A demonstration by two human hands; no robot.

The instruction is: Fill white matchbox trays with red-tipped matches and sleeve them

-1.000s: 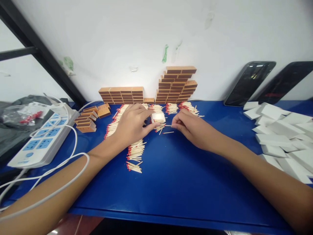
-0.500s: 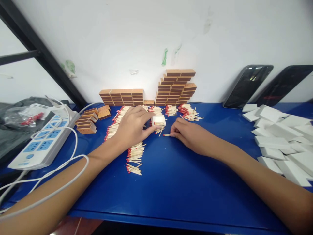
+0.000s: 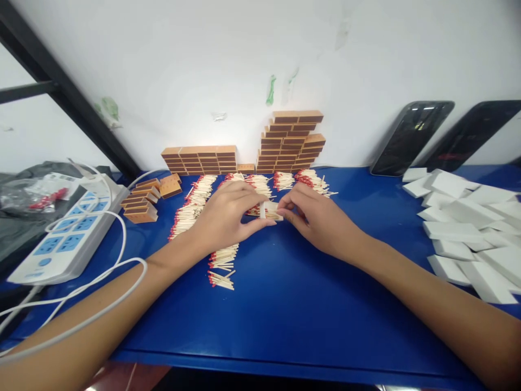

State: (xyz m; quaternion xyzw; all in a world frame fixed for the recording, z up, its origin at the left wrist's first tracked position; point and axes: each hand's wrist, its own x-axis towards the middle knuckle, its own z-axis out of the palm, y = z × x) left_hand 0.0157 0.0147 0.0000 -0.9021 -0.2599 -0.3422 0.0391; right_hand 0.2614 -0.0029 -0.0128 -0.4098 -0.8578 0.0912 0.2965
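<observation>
A small white matchbox tray [image 3: 262, 210] with matchsticks in it sits between thumb and fingers of my left hand [image 3: 228, 214], just above the blue table. At its right end, my right hand [image 3: 315, 220] is closed in a pinch on a matchstick, mostly hidden at the tray. Under and around my left hand lie heaps of red-tipped matchsticks [image 3: 185, 220], part of them covered by the hand. A smaller group of matchsticks [image 3: 222, 279] trails toward the front.
Stacked brown matchboxes [image 3: 291, 144] and a lower row [image 3: 199, 160] stand against the wall. Loose matchbox sleeves [image 3: 140, 203] lie left, beside a power strip [image 3: 67, 233] and white cable [image 3: 122, 260]. White trays [image 3: 459, 225] are piled right, below two leaning phones [image 3: 413, 138].
My right hand has moved left and slightly up, bringing its matchstick to the tray. The tray in my left hand has tipped, so the matchsticks inside now show.
</observation>
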